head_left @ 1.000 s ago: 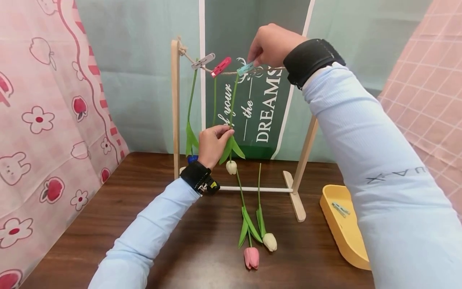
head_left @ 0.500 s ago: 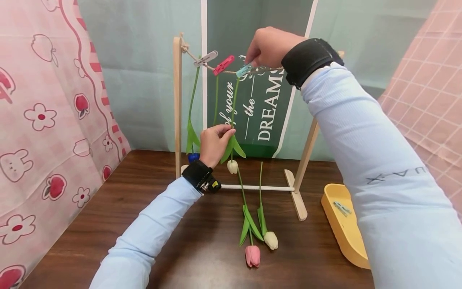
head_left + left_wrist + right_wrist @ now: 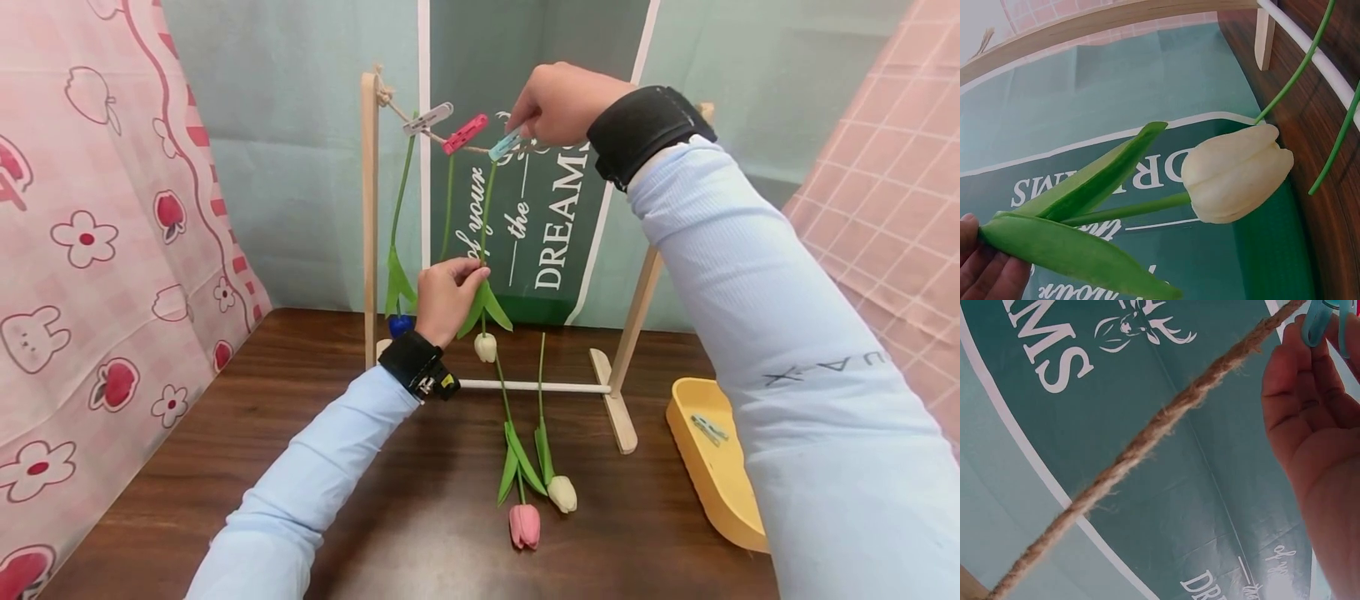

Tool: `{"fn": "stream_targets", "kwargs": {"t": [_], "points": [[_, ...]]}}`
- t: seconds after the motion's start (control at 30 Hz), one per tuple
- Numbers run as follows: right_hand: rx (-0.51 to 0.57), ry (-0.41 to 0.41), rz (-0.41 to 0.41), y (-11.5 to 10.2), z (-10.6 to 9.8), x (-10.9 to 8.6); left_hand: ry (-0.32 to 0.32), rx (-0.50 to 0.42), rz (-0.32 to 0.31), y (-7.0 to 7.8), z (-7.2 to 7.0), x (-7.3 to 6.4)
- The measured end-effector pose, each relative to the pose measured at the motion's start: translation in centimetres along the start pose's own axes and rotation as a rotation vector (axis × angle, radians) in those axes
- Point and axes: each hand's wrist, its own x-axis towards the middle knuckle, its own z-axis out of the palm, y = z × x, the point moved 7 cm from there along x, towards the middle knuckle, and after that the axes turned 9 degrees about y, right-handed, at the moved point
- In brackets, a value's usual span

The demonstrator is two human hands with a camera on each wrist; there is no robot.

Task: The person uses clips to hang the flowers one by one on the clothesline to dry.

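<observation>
My left hand pinches the green stem of a white tulip, which hangs head down from the rope. Up at the rope, my right hand pinches a light blue clothespin at the top of that stem. In the left wrist view the white bloom and two green leaves stand out beyond the fingers. To the left, a white clothespin holds a blue tulip, and a red clothespin holds another stem whose bloom is hidden behind my left hand.
A wooden stand carries the rope, with a white rod low across it. A pink tulip and a second white tulip lie on the brown table. The yellow tray at right holds a pale clothespin.
Both hands keep their hold on the stem and the light blue clothespin. The right hand has dipped very slightly; the head view has shifted a little.
</observation>
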Motion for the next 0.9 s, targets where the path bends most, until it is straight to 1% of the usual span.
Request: {"fn": "stream_targets", "kwargs": {"t": [0.17,0.27,0.5,0.57,0.73,0.9], "points": [[0.028,0.024,-0.016,0.0,0.0,-0.1,-0.005,0.002,-0.004,0.1,-0.2,0.0],[0.040,0.046,-0.027,-0.1,-0.2,-0.2,0.000,-0.003,0.004,0.1,-0.5,0.0],[0.058,0.089,-0.015,0.0,-1.1,-0.6,0.002,-0.040,0.004,0.0,-1.2,0.0],[0.061,0.106,-0.012,0.1,-1.4,-0.8,0.001,-0.039,0.002,-0.1,-1.4,0.0],[0.055,0.159,-0.021,0.3,-2.2,-1.8,-0.007,-0.010,0.012,-0.1,-2.3,0.0],[0.062,0.204,-0.038,0.5,-2.6,-3.2,-0.024,-0.008,0.027,0.1,-3.0,0.0]]}}
